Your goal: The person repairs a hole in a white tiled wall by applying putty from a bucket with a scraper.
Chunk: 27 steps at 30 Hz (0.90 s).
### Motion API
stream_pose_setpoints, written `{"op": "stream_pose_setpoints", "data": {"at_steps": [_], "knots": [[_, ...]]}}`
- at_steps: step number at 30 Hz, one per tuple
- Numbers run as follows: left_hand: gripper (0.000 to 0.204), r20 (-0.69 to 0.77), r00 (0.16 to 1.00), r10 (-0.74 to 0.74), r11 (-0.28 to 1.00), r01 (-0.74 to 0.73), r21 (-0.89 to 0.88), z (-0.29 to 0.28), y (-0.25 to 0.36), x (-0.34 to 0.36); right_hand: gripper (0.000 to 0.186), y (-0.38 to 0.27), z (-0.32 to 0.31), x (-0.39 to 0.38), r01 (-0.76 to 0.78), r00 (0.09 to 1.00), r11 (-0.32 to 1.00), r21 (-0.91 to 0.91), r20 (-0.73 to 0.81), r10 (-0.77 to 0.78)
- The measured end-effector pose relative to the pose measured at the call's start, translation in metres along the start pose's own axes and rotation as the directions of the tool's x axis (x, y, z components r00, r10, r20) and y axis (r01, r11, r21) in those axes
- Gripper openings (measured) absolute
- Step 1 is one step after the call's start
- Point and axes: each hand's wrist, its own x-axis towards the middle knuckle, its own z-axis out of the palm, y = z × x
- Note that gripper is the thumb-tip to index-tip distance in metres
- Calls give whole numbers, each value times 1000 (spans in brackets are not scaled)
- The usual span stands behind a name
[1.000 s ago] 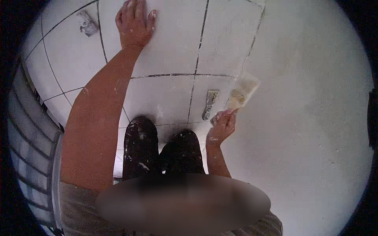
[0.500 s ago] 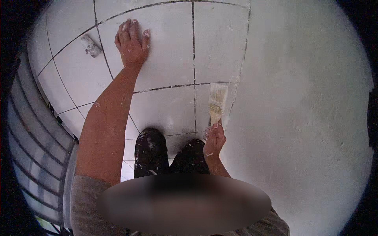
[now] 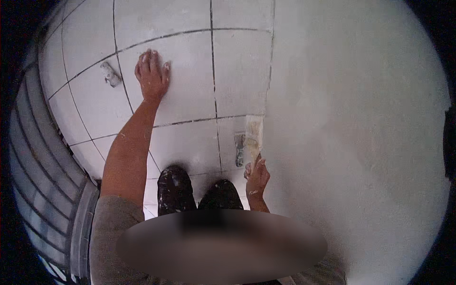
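My left hand (image 3: 153,76) rests palm down on the white tiled floor (image 3: 178,102), its fingers a little apart and nothing in them. In my right hand (image 3: 258,178) is the handle of a flat paintbrush (image 3: 254,130). Its wide, pale bristles point away from me, along the line where the tiles meet the wall (image 3: 332,142). Just left of the brush, a dark scraper-like tool (image 3: 240,149) with white smears lies on the floor. Whether the bristles touch the wall, I cannot tell.
A crumpled grey-white object (image 3: 110,74) lies left of my left hand; its kind is unclear. Dark barred metalwork (image 3: 42,166) runs along the left side. My dark, white-spotted legs (image 3: 175,190) are below, and a blurred patch covers the lower middle.
The brush has moved slightly right, closer to the foot of the wall. More of the scraper-like tool shows beside it. The view has shifted; my left hand stays on the same tile.
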Motion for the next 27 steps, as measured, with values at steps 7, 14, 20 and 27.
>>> {"op": "stream_pose_setpoints", "data": {"at_steps": [7, 14, 20, 27], "knots": [[54, -31, 999, 11, 999, -12, -30, -2, 0, 2, 61, -36, -10, -14, 6, 997, 1000, -29, 83, -4], [61, 82, 997, -11, 1000, 11, 3, -7, 13, 10, 53, -102, -45, -62, 108, 989, 984, -140, 113, -93], [66, 128, 992, 9, 998, -16, 54, -6, 1, -5, 52, -118, -24, -81, 141, 990, 970, -200, 32, -137], [66, 27, 989, 146, 989, -146, 1, -2, 1, -3, 50, -18, 29, -81, 103, 963, 992, 70, -256, -82]]}}
